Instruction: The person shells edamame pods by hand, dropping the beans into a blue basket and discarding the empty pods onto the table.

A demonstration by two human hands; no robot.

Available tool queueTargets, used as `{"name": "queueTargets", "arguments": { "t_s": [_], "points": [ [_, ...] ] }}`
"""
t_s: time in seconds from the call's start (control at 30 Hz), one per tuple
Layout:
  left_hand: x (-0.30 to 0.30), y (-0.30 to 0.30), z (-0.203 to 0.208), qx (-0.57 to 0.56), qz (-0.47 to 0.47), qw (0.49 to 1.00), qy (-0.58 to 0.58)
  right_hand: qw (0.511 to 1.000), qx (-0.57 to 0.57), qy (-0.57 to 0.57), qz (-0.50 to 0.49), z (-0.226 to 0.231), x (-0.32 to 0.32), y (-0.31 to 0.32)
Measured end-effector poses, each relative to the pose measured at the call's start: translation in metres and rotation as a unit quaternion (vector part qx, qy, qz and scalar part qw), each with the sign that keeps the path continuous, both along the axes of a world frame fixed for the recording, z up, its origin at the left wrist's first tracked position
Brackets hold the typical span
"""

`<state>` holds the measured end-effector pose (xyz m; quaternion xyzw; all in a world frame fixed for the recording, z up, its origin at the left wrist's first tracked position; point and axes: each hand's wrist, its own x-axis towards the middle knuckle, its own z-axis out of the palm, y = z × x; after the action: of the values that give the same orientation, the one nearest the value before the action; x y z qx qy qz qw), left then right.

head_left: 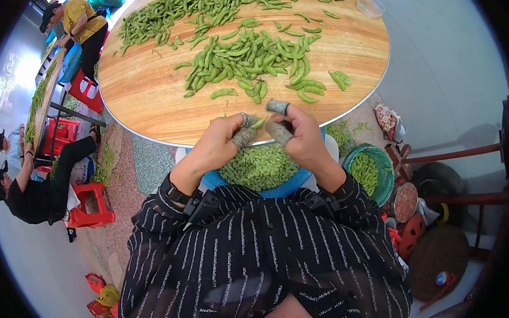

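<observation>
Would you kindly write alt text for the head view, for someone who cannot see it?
A person's left hand holds a green pod above a blue basin of beans, the right hand beside it, both wearing grey finger wraps. Heaps of pods lie on a round wooden table; other people are at left near red stools.

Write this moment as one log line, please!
left hand: pinching green pod; right hand: close beside it; blue basin: underneath, holding green beans; wooden table: piled pods
</observation>
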<state>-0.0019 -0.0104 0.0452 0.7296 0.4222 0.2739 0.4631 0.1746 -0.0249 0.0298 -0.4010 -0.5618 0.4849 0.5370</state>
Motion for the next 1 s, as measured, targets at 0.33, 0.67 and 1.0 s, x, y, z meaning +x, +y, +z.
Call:
{"name": "queueTargets", "arguments": {
  "t_s": [0.33, 0.67, 1.0],
  "points": [
    [0.006, -0.018, -0.008, 0.253, 0.039, 0.954, 0.154, 0.943, -0.219, 0.164, 0.191, -0.003, 0.010, -0.006],
    [0.003, -0.015, -0.002, 0.292, 0.027, 0.928, 0.232, 0.949, -0.232, 0.140, 0.159, -0.005, 0.000, -0.003],
    [-0.001, -0.014, -0.026, 0.298, 0.039, 0.945, 0.130, 0.936, -0.247, 0.200, 0.149, -0.015, -0.009, -0.002]
  ]
}}
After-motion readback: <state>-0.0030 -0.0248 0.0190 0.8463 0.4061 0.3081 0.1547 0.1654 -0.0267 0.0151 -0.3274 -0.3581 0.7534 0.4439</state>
